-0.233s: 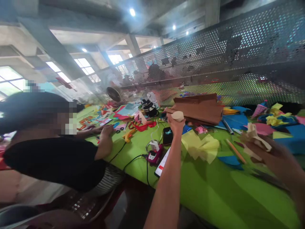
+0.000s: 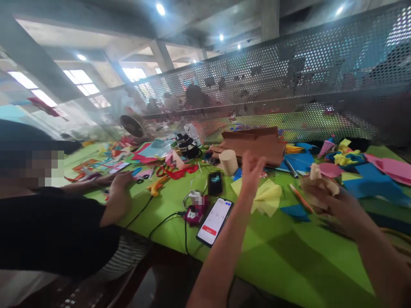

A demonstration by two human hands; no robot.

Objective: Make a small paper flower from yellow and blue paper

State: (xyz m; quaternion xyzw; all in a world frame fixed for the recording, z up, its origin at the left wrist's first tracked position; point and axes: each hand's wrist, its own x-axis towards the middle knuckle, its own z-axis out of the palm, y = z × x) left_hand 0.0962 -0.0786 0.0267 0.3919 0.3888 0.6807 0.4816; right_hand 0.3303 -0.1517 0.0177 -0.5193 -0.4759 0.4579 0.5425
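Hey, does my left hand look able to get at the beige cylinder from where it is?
Likely yes: your left hand seems empty, with its fingers spread close beside the beige cylinder, and nothing visible stands between them. Depth is hard to judge from this single view.

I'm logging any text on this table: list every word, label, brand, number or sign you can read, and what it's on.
No text is clearly readable.
Phone: digit-like marks, too blurred to read.
Red button on the phone: pale lettering, too small.
Blue badge on the phone: too small.
Dark box: teal marking, blurred.
Magenta socket block: white marking, unreadable.
Beige roll: no writing visible.
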